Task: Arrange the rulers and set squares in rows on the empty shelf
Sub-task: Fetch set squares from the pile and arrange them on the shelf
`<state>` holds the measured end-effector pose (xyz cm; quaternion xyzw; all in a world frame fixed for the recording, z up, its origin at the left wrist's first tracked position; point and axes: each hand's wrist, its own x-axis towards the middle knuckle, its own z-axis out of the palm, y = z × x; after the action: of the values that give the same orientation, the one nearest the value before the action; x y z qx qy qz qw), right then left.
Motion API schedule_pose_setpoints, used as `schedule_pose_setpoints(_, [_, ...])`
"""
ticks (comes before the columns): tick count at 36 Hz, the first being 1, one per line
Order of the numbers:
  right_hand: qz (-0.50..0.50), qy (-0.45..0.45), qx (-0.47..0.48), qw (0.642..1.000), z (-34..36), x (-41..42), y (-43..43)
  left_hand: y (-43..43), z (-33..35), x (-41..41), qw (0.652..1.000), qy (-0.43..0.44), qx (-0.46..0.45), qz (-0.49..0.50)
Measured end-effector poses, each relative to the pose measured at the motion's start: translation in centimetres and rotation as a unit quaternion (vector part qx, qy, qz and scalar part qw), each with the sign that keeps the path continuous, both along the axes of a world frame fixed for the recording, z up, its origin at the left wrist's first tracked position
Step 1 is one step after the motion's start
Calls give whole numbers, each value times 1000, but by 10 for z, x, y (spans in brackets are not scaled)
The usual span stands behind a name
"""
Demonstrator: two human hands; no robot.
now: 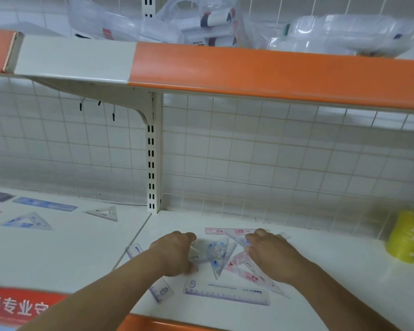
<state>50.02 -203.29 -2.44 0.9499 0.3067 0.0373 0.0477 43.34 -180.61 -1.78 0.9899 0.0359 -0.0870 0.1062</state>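
I see the purple ruler (226, 293) lower centre on the white shelf (332, 271). It runs left to right along the front, and its print is upside down and too blurred to read. Just behind it, the blue set square (219, 253) points its tip toward the camera. The left hand (175, 253) curls thumb and fingers onto a clear set square (197, 258). The right hand (268, 249) covers the pink set square (253, 277) with its fingers hidden, so I cannot tell its grip. Lower left, a red sign (17, 306) reads "年专业".

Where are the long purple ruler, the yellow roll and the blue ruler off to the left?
purple ruler (226, 295): head view, middle of its strip
yellow roll (405, 237): head view, its side wall
blue ruler (44, 204): head view, middle of its length
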Motion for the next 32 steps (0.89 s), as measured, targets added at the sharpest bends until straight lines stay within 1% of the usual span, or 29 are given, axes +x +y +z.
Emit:
schedule_pose_setpoints(9, [66, 0, 56, 996, 11, -27, 21, 8, 5, -17, 998, -27, -45, 30])
schedule_pose_setpoints(14, [100, 10, 77, 992, 10, -31, 32, 16, 5, -39, 993, -28, -87, 72])
schedule_pose_setpoints(18, [137, 11, 91, 986, 5, -34, 48, 28, 2, -62, 989, -39, -90, 109])
schedule_pose_setpoints(24, [187, 28, 113, 976, 6, -49, 89, 58, 4, -101, 980, -61, -108, 157])
schedule_pose_setpoints(29, [216, 21, 100, 971, 12, -77, 132, 93, 9, -136, 975, -78, -98, 183])
schedule_pose_setpoints(32, [229, 27, 102, 968, 14, -92, 161, 119, 10, -158, 970, -86, -106, 203])
